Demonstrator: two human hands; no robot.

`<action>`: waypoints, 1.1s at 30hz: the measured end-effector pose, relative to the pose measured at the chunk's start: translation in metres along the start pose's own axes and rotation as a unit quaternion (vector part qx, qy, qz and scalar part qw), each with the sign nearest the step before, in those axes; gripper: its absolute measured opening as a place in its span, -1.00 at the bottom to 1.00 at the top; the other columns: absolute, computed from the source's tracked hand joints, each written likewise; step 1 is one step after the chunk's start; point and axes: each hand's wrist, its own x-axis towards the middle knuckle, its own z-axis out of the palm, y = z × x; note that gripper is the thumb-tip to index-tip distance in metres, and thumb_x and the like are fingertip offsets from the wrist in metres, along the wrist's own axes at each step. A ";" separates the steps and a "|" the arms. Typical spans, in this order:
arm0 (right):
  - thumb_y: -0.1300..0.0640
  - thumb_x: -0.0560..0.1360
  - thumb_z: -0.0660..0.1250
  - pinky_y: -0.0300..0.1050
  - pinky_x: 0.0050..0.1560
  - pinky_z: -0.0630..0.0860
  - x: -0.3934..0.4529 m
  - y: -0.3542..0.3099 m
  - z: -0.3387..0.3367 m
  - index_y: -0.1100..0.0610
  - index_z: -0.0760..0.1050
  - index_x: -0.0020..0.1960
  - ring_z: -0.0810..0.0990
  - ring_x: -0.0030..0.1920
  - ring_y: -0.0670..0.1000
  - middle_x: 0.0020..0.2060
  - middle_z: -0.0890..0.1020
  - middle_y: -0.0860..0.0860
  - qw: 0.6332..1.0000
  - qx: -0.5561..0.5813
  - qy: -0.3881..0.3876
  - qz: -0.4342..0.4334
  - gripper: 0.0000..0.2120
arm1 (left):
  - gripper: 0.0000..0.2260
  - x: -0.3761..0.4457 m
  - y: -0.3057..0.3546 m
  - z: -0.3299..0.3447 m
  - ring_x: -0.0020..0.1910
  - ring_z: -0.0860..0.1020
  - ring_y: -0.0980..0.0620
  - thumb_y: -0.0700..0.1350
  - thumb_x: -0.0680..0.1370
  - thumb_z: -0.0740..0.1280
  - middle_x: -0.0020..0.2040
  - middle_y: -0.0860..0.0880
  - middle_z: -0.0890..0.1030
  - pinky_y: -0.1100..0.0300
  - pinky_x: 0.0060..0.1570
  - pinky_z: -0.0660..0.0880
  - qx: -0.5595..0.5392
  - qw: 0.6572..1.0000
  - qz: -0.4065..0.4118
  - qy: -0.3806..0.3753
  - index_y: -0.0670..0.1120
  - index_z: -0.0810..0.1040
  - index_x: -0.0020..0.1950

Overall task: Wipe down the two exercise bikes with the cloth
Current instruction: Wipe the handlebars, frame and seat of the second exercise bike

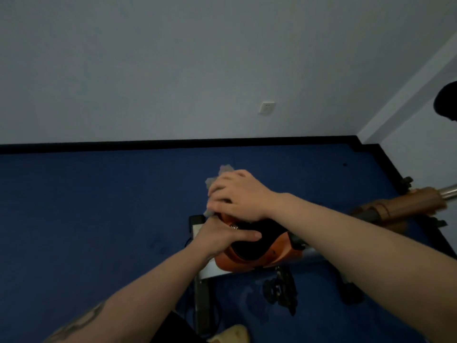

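Right, blue carpet floor (pixel 99 219) underfoot, black skirting (pixel 173 143) along grey wall (pixel 173 58), white socket (pixel 267 107) low on wall. No readable writing anywhere. Orange-and-black exercise bike (pixel 259 253) low on floor, centre; second orange bike part with steel tube (pixel 408 205) at right edge. Right hand (pixel 237 194) flat on grey cloth (pixel 223 169), fingers spread, pressing cloth on top of bike housing. Left hand (pixel 222 237) grips housing edge just below, thumb across black panel. Black pedal (pixel 279 290) beneath.
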 end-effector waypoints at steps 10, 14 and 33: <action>-0.31 0.51 0.12 -0.06 0.18 0.35 0.006 0.001 0.004 -0.25 0.63 0.01 0.46 0.12 -0.12 0.07 0.61 -0.19 0.999 0.007 0.044 0.012 -0.67 | -0.34 -0.001 0.007 -0.002 0.08 0.62 0.10 0.04 0.16 0.65 0.09 0.04 0.66 0.04 0.14 0.57 0.017 0.999 0.012 -0.025 0.01 0.55 0.22; -0.36 0.50 0.07 -0.02 0.15 0.43 0.002 0.013 0.003 -0.31 0.58 0.08 0.49 0.16 -0.15 0.12 0.58 -0.25 0.979 0.160 0.068 0.108 -0.63 | -0.34 -0.001 0.009 -0.003 0.09 0.64 0.03 -0.01 0.14 0.65 0.07 -0.01 0.68 -0.04 0.21 0.53 -0.029 0.998 0.001 -0.049 -0.01 0.57 0.20; 0.01 0.62 0.06 -0.01 -0.06 0.41 -0.063 0.011 0.024 -0.14 0.38 0.36 0.59 0.08 0.15 0.16 0.61 -0.06 0.919 -0.050 0.127 0.370 -0.66 | -0.74 0.041 0.051 -0.022 0.17 0.43 0.14 -0.09 0.67 0.10 0.24 0.04 0.51 0.26 0.15 0.31 0.203 0.971 0.120 0.045 -0.04 0.47 0.30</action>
